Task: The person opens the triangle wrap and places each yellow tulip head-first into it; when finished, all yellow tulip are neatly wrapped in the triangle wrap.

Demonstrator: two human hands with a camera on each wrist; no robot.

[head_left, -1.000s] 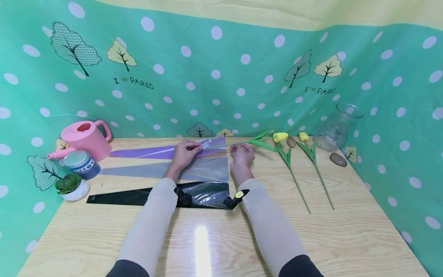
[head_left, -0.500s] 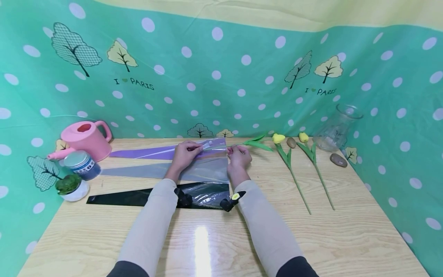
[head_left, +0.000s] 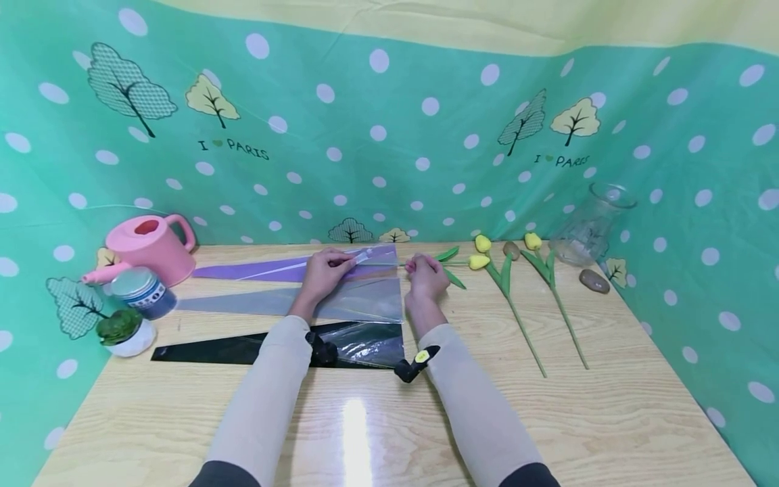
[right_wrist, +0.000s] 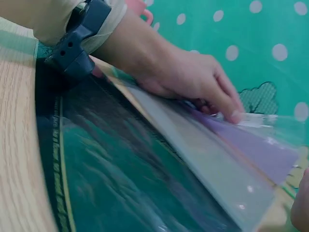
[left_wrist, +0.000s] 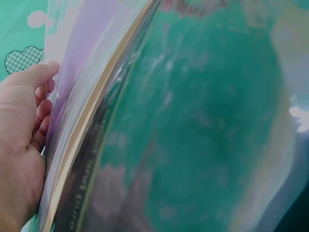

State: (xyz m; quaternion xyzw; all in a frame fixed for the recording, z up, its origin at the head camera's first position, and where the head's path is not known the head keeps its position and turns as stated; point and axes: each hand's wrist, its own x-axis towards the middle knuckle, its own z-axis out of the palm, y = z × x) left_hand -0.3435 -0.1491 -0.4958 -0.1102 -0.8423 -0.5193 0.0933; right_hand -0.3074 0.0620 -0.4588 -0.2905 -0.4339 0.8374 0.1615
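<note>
In the head view, my left hand pinches the clear upper film of a purple flower sleeve near its wide end, with thumb and fingertips. My right hand pinches the stem of a yellow tulip. Its green stem runs leftward into the mouth of that sleeve. The bloom and leaves stick out to the right, outside the film. From the right wrist, the left hand lifts the film of the purple sleeve; only a fingertip of the right hand shows. The stem's lower end is hard to see.
A grey sleeve and a black sleeve lie nearer. Two more tulips, two stones and a glass vase are right. Left stand a pink watering can, a blue jar and a potted plant.
The tulip has shifted left and down, its stem deeper in the purple sleeve. My right hand went left, then back right along the stem. My left hand has stayed put.
</note>
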